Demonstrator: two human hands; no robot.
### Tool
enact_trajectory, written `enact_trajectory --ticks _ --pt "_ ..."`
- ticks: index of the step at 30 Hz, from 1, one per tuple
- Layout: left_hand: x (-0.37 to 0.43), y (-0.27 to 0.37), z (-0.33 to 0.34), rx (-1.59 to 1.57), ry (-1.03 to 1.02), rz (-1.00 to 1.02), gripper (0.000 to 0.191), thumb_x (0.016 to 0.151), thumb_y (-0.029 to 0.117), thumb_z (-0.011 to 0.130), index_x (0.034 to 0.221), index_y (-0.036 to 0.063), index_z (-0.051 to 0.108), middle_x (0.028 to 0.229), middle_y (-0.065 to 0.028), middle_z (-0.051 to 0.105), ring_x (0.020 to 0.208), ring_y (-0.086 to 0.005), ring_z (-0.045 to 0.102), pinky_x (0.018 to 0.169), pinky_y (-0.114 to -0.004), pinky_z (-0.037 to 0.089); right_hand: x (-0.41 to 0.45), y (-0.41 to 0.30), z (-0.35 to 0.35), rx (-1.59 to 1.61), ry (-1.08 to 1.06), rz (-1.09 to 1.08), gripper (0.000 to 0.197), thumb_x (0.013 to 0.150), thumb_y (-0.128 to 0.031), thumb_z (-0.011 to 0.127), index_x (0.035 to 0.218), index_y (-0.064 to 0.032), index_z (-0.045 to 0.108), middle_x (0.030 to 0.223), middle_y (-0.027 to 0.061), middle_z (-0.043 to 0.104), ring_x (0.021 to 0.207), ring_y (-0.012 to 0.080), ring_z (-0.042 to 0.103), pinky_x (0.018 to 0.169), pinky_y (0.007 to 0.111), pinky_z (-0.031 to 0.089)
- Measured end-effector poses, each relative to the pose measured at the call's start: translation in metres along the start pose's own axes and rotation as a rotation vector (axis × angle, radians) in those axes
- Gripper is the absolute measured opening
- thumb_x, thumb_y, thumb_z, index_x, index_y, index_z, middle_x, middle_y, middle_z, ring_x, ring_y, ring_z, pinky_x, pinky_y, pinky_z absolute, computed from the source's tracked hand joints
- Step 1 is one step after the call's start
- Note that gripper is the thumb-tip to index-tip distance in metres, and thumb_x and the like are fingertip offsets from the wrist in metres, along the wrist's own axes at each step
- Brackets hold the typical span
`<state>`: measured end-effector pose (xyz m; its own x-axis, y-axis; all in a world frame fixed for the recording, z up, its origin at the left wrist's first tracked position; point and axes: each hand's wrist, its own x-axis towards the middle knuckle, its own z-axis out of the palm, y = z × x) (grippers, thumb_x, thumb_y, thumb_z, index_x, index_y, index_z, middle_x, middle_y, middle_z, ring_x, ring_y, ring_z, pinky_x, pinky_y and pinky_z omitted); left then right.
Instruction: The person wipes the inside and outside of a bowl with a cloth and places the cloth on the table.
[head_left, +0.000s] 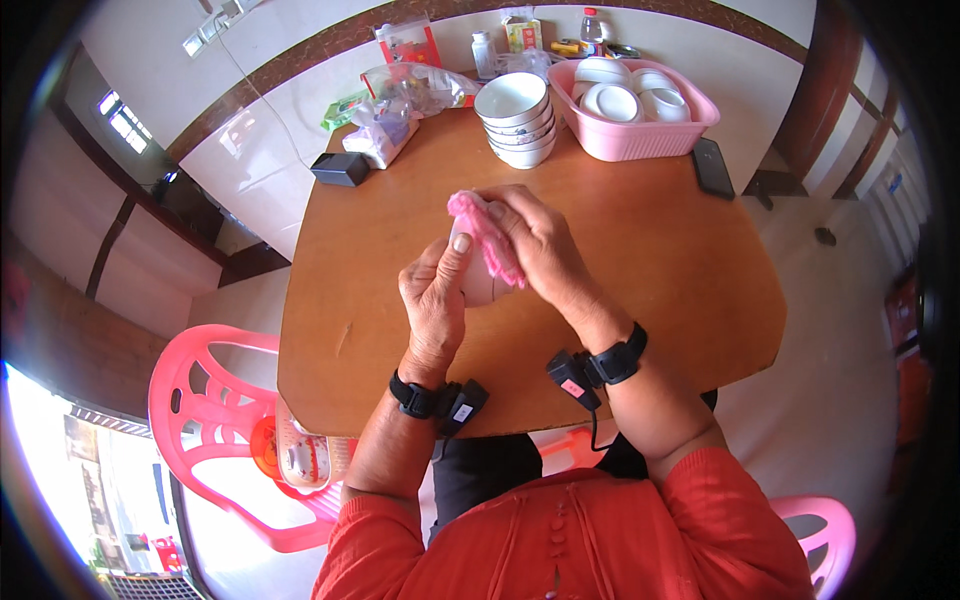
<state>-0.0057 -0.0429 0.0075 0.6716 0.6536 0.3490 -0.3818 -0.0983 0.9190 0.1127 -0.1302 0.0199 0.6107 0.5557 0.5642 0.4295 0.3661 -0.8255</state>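
My left hand (439, 289) grips a white bowl (480, 289) by its side, the thumb lying over the rim. A fluffy pink cloth (487, 236) is pressed against the bowl by my right hand (536, 240), whose fingers curl over the far side. The bowl is tilted above the wooden table (637, 300), and much of it is hidden by the cloth and hands. Farther back stands a stack of several white bowls (521, 124). To its right, a pink plastic basin (637, 142) holds several white bowls (613, 103), some of them upside down.
A black phone (712, 169) lies at the table's right edge. At the back left are a black box (340, 169), a tissue pack (382, 142) and plastic bags (420, 86). A bottle (591, 34) stands behind the basin. A pink plastic chair (202, 375) holding a basket (304, 450) is at left.
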Motion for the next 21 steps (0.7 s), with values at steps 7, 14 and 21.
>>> enact_trajectory --ticks 7,14,21 --pt "-0.004 0.004 -0.012 -0.155 -0.157 0.035 0.035 0.089 0.032 0.072 0.092 -0.0026 0.068 0.081 -0.0011 0.066 0.074 -0.0078 0.056 0.066 -0.022 0.047 -0.001 -0.022 0.006 -0.423 -0.053 -0.569 0.025 0.087 -0.010 0.061 0.110 -0.0063 0.067 0.112 0.0103 0.065 0.107 0.0299 0.060 0.093 0.040 0.045" --pt "0.003 0.010 -0.014 -0.179 -0.209 -0.059 0.036 0.072 0.022 0.085 0.092 -0.0033 0.070 0.083 -0.0048 0.069 0.076 -0.0121 0.062 0.069 -0.027 0.051 0.003 -0.008 -0.007 0.000 -0.216 -0.231 0.024 0.092 -0.012 0.058 0.113 -0.0039 0.068 0.115 0.0071 0.066 0.106 0.0205 0.061 0.094 0.033 0.046" --pt "0.012 0.004 -0.022 -0.480 -0.139 -0.194 0.061 0.084 0.032 0.067 0.126 -0.0092 0.051 0.118 -0.0212 0.062 0.105 -0.0298 0.063 0.096 -0.041 0.050 -0.002 -0.010 -0.004 0.715 -0.139 0.365 0.040 0.100 -0.030 0.049 0.127 -0.0026 0.059 0.114 0.0082 0.063 0.103 0.0131 0.060 0.089 0.026 0.047"
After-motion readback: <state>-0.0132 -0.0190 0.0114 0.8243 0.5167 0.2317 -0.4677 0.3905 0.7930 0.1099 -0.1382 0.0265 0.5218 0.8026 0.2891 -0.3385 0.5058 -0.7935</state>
